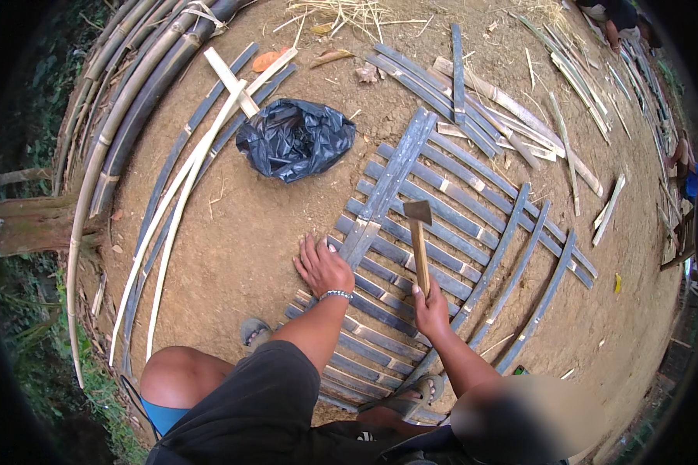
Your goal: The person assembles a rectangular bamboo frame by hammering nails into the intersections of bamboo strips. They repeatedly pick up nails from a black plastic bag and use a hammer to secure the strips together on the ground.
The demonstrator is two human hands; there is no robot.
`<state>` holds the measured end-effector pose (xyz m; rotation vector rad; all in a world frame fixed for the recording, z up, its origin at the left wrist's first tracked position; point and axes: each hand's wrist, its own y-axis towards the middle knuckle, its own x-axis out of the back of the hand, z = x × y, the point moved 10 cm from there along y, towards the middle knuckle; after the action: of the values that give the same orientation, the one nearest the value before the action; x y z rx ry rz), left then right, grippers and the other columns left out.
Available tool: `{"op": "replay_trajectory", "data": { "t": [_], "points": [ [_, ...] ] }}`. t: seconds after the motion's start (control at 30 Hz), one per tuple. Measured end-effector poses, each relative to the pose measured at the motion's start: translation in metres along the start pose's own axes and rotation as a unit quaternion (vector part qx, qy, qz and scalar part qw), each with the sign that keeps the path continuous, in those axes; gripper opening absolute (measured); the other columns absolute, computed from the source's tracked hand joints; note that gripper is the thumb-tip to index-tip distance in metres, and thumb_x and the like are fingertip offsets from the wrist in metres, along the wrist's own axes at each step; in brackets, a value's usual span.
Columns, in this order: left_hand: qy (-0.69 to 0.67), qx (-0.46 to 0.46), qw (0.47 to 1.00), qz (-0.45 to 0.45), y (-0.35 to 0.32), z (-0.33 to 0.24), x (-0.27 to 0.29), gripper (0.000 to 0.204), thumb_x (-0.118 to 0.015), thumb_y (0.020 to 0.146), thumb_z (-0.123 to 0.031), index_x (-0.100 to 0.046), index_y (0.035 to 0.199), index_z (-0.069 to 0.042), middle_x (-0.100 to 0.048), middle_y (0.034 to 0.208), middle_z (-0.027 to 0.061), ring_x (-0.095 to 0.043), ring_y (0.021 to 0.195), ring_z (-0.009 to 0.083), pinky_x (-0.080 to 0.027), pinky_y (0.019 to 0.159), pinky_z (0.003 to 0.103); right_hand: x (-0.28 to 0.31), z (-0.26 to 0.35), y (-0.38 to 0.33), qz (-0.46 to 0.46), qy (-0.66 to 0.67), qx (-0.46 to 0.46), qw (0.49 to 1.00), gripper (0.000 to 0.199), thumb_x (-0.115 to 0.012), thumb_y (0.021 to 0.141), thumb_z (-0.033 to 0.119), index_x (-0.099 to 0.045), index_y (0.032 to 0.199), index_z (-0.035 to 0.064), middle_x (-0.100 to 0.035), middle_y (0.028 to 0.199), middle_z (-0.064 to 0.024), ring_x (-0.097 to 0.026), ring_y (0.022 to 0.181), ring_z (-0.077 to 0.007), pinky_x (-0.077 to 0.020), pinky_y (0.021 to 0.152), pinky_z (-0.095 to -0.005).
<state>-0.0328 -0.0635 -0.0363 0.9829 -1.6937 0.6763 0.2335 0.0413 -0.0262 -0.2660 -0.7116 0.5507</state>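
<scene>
My right hand (432,310) is closed around the wooden handle of a small hatchet (417,213), whose metal head points away from me above the slats. Below it lies a panel of dark bamboo slats (442,221), set side by side with narrow gaps. A broad bamboo crosspiece (388,186), dotted with small light marks, runs across the slats. My left hand (324,266) lies with fingers stretched out by the near end of this crosspiece, over the left slat ends. What is under its palm is hidden. Curved bamboo strips (488,271) cross the panel's right side.
A black plastic bag (295,139) stands open on the dirt beyond my left hand. Pale split strips (186,182) lie at left, near long bamboo poles (124,93). More cut bamboo (520,124) is scattered at the far right. My sandalled foot (426,389) is at the panel's near end.
</scene>
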Motion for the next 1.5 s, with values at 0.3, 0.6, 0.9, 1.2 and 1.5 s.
{"op": "replay_trajectory", "data": {
  "t": [0.3,0.6,0.9,1.2,1.5],
  "points": [
    [-0.033,0.024,0.999,0.008,0.000,0.011,-0.005,0.037,-0.051,0.102,-0.024,-0.057,0.132,-0.004,-0.046,0.155,0.0196,-0.035,0.151,0.0366,-0.019,0.124,0.062,-0.044,-0.017,0.025,0.041,0.159,-0.101,0.981,0.032,-0.058,0.107,0.023,-0.051,0.132,0.0040,-0.065,0.083,-0.0114,-0.066,0.065,-0.0209,-0.0523,0.058,-0.0356],
    [-0.272,-0.157,0.923,-0.223,0.119,-0.048,0.094,0.029,-0.062,0.098,-0.016,-0.065,0.122,0.000,-0.061,0.130,0.0202,-0.055,0.125,0.0382,-0.041,0.108,0.052,-0.045,-0.028,0.032,0.059,0.253,-0.133,0.957,0.025,-0.058,0.107,0.022,-0.049,0.122,0.0032,-0.062,0.075,-0.0064,-0.066,0.056,-0.0161,-0.0518,0.049,-0.0308],
    [0.153,-0.170,0.964,0.133,0.307,-0.072,0.014,0.031,-0.057,0.092,-0.014,-0.075,0.115,-0.005,-0.071,0.121,0.0235,-0.068,0.114,0.0411,-0.054,0.100,0.048,-0.047,-0.015,0.034,0.059,0.226,-0.116,0.965,0.029,-0.058,0.107,0.023,-0.051,0.123,0.0005,-0.064,0.075,-0.0077,-0.066,0.057,-0.0164,-0.0528,0.051,-0.0315],
    [0.196,-0.168,0.956,0.140,0.294,-0.084,0.007,0.034,-0.048,0.099,-0.014,-0.073,0.120,-0.005,-0.069,0.128,0.0243,-0.067,0.120,0.0409,-0.054,0.100,0.051,-0.047,-0.025,0.037,0.059,0.224,-0.140,0.963,0.030,-0.059,0.106,0.024,-0.051,0.125,0.0008,-0.064,0.075,-0.0079,-0.067,0.058,-0.0169,-0.0531,0.052,-0.0323],
    [0.046,-0.186,0.979,0.072,0.299,-0.075,0.020,0.026,-0.057,0.095,-0.018,-0.070,0.107,0.000,-0.074,0.112,0.0250,-0.068,0.111,0.0432,-0.054,0.096,0.050,-0.046,-0.017,0.035,0.070,0.224,-0.123,0.964,0.024,-0.057,0.108,0.023,-0.047,0.118,0.0034,-0.062,0.076,-0.0083,-0.064,0.058,-0.0167,-0.0522,0.051,-0.0315]
  ]
}}
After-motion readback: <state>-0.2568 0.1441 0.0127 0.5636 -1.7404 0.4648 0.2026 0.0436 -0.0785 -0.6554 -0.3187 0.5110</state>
